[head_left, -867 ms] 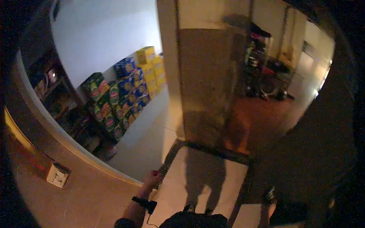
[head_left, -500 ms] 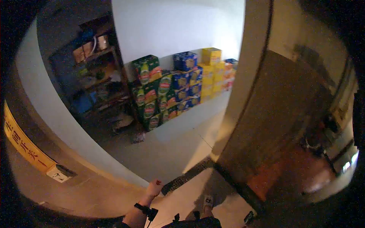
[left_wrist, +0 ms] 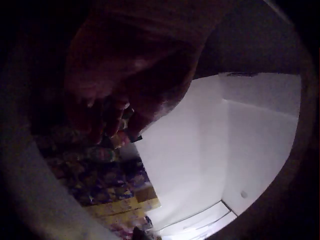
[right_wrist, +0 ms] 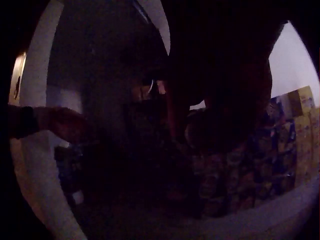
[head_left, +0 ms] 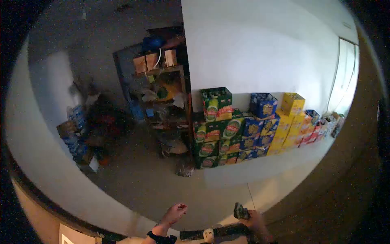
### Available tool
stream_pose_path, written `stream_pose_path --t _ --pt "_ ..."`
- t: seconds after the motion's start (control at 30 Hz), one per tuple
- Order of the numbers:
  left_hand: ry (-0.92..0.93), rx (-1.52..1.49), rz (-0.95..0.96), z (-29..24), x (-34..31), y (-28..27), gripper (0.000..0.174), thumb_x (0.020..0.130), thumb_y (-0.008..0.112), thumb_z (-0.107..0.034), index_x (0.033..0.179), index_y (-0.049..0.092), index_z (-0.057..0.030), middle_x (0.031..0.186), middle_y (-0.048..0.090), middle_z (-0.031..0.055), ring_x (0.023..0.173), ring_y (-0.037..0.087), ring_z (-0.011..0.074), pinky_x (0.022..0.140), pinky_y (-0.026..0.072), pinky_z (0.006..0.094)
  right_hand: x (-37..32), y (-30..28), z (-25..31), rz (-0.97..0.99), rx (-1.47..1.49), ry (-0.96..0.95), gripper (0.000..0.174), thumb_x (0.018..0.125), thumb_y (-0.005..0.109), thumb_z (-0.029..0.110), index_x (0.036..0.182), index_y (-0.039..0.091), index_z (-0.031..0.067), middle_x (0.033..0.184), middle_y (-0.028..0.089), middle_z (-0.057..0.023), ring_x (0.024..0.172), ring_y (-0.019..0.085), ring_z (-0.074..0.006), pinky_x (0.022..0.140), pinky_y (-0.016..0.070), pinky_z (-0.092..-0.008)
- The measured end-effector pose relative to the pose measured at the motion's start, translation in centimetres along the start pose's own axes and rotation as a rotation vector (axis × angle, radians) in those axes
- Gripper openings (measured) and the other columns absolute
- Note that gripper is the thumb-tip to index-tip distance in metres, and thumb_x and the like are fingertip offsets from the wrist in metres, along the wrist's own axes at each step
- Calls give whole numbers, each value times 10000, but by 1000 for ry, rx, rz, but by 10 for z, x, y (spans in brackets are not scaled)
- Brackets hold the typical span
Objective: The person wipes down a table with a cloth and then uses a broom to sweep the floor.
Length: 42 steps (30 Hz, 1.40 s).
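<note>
My left hand (head_left: 174,214), a dark band on its wrist, is held out low in the head view with its fingers loosely curled and nothing in them. In the left wrist view the same hand (left_wrist: 130,75) hangs dark against the wall. Lower right of centre, my right hand (head_left: 255,219) grips a small, mottled dark green-grey object (head_left: 240,210); its kind I cannot tell. The right wrist view shows that hand (right_wrist: 225,110) almost as a silhouette. Both hands are in the doorway, well short of the stacked beer crates (head_left: 219,136).
Green, blue and yellow crates (head_left: 286,126) line the white wall (head_left: 260,49). Left of them stands a cluttered shelf (head_left: 166,75), with a crumpled bag (head_left: 185,170) on the floor. More packs (head_left: 73,138) are piled at far left. A dark threshold strip (head_left: 227,232) crosses the doorway.
The view has swung left, from the corridor and side panel to the room with the crates. My right hand and its dark object have come up into view at the lower middle.
</note>
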State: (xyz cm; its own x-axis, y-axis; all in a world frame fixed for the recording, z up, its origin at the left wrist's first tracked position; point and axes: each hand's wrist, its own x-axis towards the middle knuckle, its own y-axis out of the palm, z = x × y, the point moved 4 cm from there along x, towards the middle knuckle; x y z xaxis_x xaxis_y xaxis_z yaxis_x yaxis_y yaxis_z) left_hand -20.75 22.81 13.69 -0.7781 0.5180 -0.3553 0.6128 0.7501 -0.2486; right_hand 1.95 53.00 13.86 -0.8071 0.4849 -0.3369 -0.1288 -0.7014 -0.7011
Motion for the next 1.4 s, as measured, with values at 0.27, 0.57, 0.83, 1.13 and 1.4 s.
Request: stream_pose_path --t 0.27,0.57,0.83,1.13,1.4 --pt "337 256 31 -98 208 0 303 883 625 -259 1078 572 -33 939 623 54 852 594 132 718 486 293 129 -80 131 -235 387 -219 475 658 771 311 1010 637 20 912 639 -177 868 628 -324 760 497 -403" --pt "278 27 434 -157 340 167 549 845 675 -337 1247 445 -42 1211 507 118 973 574 192 793 483 317 290 -109 61 -375 350 -175 534 665 791 313 1059 621 -5 882 662 -169 775 643 -258 699 515 -359" --pt "214 172 494 -115 525 305 639 776 748 -329 1243 449 -13 1110 590 126 979 584 211 849 480 334 417 -123 -48 -349 211 -45 429 766 697 323 1100 606 69 1008 622 -162 907 614 -315 768 503 -413" --pt "240 -105 905 -280 621 445 536 853 660 -145 1313 393 -76 1220 520 124 1085 551 289 857 509 418 521 -269 -150 -362 888 -165 535 792 664 229 1273 492 68 886 653 -68 658 612 -175 539 485 -292" --pt "221 -34 1415 -362 695 659 482 791 720 -114 1189 457 -50 1047 581 102 989 581 224 816 507 346 560 -365 -302 -652 924 35 609 817 680 172 1320 359 47 940 616 -101 727 622 -177 576 516 -298"
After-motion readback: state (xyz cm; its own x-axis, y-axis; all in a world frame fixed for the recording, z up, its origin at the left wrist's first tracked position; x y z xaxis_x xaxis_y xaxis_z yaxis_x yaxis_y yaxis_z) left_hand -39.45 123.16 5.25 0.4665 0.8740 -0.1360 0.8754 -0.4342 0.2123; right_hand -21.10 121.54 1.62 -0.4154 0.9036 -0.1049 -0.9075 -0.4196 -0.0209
